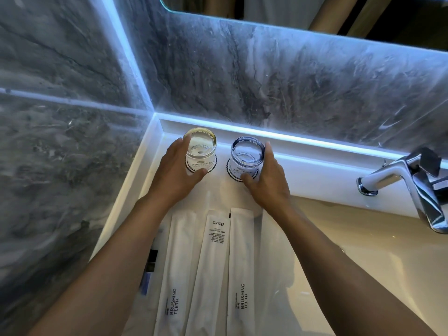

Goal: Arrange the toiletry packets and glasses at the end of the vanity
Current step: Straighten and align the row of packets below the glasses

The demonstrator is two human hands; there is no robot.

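Note:
Two clear glasses stand upright on round scalloped coasters at the far corner of the white vanity (312,178). My left hand (177,173) wraps the left glass (200,149), which has a yellowish rim. My right hand (264,183) wraps the right glass (246,155), tinted blue. Nearer to me, three long white toiletry packets lie side by side: a left one (175,263) and a right one (242,263) printed "BRUSHING TEETH", and a middle one (211,263) with small print. My left forearm partly hides a thin dark-marked packet (151,260).
Grey marble walls close the corner on the left and behind, with a lit strip along the back ledge. A chrome faucet (402,183) stands at the right over the beige basin (363,251). A mirror edge shows at the top.

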